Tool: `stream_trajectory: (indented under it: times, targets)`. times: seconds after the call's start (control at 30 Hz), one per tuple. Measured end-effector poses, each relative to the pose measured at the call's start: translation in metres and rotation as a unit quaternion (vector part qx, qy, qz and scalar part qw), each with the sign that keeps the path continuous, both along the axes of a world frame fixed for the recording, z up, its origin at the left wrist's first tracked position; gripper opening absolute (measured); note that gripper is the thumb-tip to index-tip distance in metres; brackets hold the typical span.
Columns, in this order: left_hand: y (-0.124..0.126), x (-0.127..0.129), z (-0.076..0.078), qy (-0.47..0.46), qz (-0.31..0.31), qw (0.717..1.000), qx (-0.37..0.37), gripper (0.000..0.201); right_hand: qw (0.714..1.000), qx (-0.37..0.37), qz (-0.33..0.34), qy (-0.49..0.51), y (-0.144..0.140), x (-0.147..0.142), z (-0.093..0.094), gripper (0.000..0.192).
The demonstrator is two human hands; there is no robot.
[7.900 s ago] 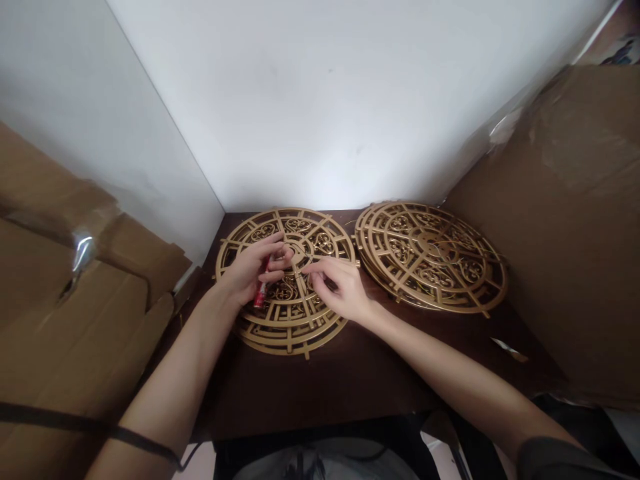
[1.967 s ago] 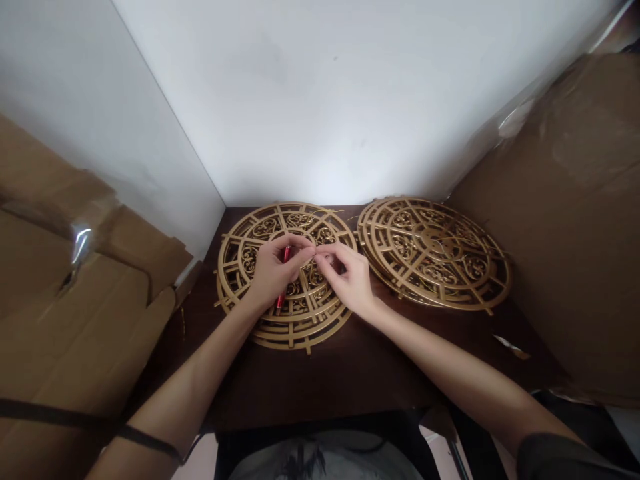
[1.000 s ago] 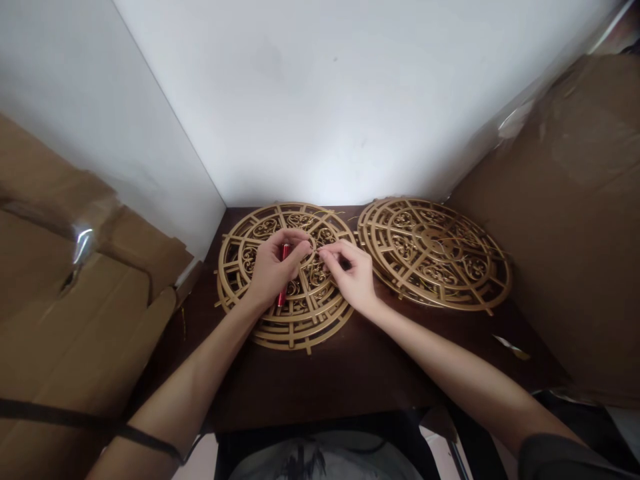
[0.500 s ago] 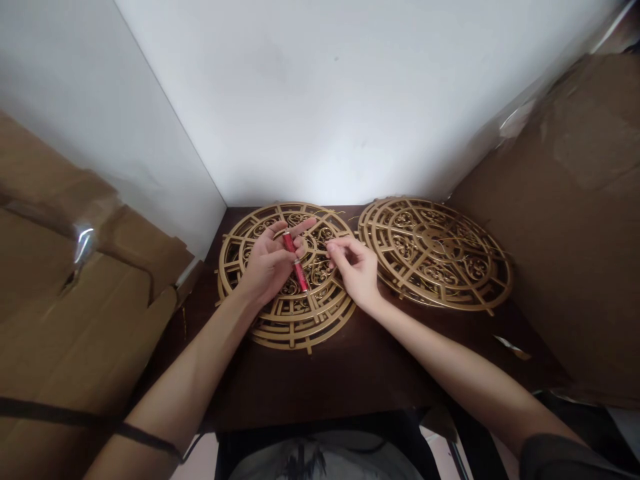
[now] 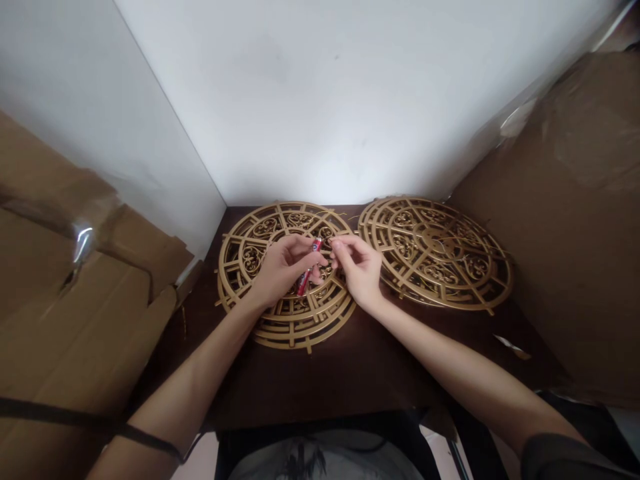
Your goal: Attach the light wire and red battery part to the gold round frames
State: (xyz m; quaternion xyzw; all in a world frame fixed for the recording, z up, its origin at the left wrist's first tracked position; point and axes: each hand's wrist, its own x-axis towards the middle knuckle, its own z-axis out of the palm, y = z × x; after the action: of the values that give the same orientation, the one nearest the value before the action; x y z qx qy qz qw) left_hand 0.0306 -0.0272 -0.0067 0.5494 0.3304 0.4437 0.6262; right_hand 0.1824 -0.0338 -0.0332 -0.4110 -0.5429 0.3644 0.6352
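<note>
My left hand (image 5: 285,267) is closed around slim red cylinders (image 5: 304,283) with silvery bands, which look like batteries; my fingers cover their middle. Just right of it, my right hand (image 5: 361,267) is in a pinch with thumb and forefinger together, and whatever is between the fingertips is too small to make out. The fingertips of both hands almost meet. Beneath them lies a stack of round gold openwork panels (image 5: 293,327) with scroll patterns and short tabs on the rim.
A second stack of gold round panels (image 5: 430,237) lies to the right on the dark table (image 5: 320,387). A small blade-like piece (image 5: 511,347) rests near the right edge. Cardboard stands at left (image 5: 75,300) and right (image 5: 550,233); a white wall (image 5: 340,120) rises behind.
My left hand has turned over and moved right, toward my right hand, and its open fingers have curled around the red cylinders. My right hand has barely moved.
</note>
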Motion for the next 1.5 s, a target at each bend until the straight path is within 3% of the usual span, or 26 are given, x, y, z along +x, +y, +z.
stream_trajectory:
  times: [0.3, 0.6, 1.23, 1.4, 1.5]
  targets:
    - [-0.0050, 0.0018, 0.0073, 0.023, -0.034, 0.998, 0.043, 0.039, 1.000, 0.011, 0.014, -0.008, -0.0007, 0.0009, -0.0013, 0.013]
    - [-0.0051, 0.0008, 0.0044, 0.031, -0.039, 0.996, 0.071, 0.038, 1.000, 0.009, 0.022, -0.009, -0.0020, 0.0008, 0.0018, 0.013]
    - [-0.0044, -0.0005, 0.0027, 0.032, -0.047, 0.995, 0.081, 0.031, 0.999, 0.020, 0.033, -0.026, -0.0016, 0.0014, -0.0003, 0.012]
    - [-0.0039, -0.0010, 0.0037, 0.012, -0.029, 0.998, 0.053, 0.031, 0.997, 0.058, 0.033, 0.040, -0.0005, -0.0010, -0.0003, 0.018]
    - [-0.0028, -0.0020, 0.0038, 0.002, -0.016, 0.999, 0.051, 0.028, 0.996, 0.067, 0.035, 0.045, 0.0009, -0.0012, -0.0008, 0.009]
